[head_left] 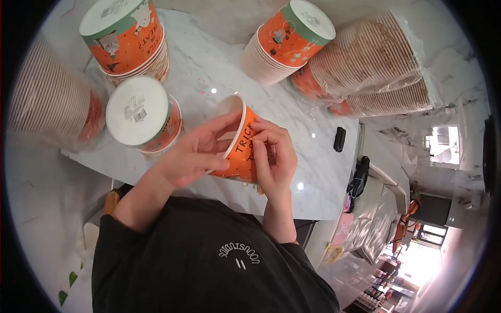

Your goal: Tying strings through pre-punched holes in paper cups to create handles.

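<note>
An orange paper cup (241,149) with dark lettering and a white rim is tipped on its side between my hands, above the marble table. My left hand (195,154) grips its rim, fingers reaching into the mouth and thumb on the outer wall. Against the printed wall, my right hand (275,156) has its fingers curled, with thumb and forefinger close together on the cup. Whether those fingertips pinch anything small is too fine to tell. Just left of my left hand stands an upside-down stack of cups (138,112) with a white base on top.
Another upturned cup stack (125,39) is at the far left, beside a plastic-wrapped stack (55,96). At the back stand an inverted stack (287,41) and wrapped cups (368,60) lying down. A small black object (340,139) rests near the right edge of the marble table (318,180).
</note>
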{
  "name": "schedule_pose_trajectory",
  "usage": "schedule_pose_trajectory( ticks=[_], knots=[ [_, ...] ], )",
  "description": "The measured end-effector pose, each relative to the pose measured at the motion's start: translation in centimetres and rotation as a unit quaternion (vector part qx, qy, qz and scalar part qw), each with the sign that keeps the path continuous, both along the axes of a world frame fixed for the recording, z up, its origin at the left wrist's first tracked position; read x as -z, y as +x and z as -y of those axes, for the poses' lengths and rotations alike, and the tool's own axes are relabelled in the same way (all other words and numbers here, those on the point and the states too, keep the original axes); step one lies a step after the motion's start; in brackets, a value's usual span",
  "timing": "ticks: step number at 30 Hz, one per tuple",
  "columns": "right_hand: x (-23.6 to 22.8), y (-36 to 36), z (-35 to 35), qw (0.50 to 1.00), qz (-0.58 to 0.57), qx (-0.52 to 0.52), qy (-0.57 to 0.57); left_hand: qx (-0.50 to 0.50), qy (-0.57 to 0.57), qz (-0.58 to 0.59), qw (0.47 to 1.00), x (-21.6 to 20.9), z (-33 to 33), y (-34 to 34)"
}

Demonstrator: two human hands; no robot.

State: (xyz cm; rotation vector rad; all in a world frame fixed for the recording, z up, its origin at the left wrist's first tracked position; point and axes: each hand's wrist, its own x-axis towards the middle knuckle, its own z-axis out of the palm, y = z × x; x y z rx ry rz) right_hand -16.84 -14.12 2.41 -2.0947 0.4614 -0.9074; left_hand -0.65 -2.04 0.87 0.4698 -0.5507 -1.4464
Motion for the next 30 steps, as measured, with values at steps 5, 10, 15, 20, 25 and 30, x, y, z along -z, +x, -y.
schedule_pose_trajectory(
  ticks=[5,10,15,20,25,30],
  knots=[
    [-0.8,0.3,-0.5,0.997,0.009,-0.064,-0.03,-0.04,0.061,-0.005,0.997,0.6,-0.2,0.2],
    [-1.2,-0.8,-1.3,0.996,0.01,-0.081,-0.046,-0.072,0.096,0.037,0.992,-0.4,0.3,0.1],
    [-1.6,-0.5,-1.1,0.997,0.046,-0.034,0.046,-0.064,0.065,0.059,0.994,0.6,0.0,-0.3],
    [-2.9,0.0,0.4,0.994,0.029,0.039,-0.102,-0.077,0.007,0.164,0.983,0.4,0.0,-0.5],
    [-3.4,0.0,-0.1,0.995,0.014,0.031,-0.097,-0.133,-0.073,0.142,0.978,-0.2,-0.1,-1.4],
    [-2.8,0.2,-0.2,0.994,-0.011,0.018,-0.109,-0.14,-0.007,0.131,0.981,-1.0,-0.4,-2.1]
  ],
)
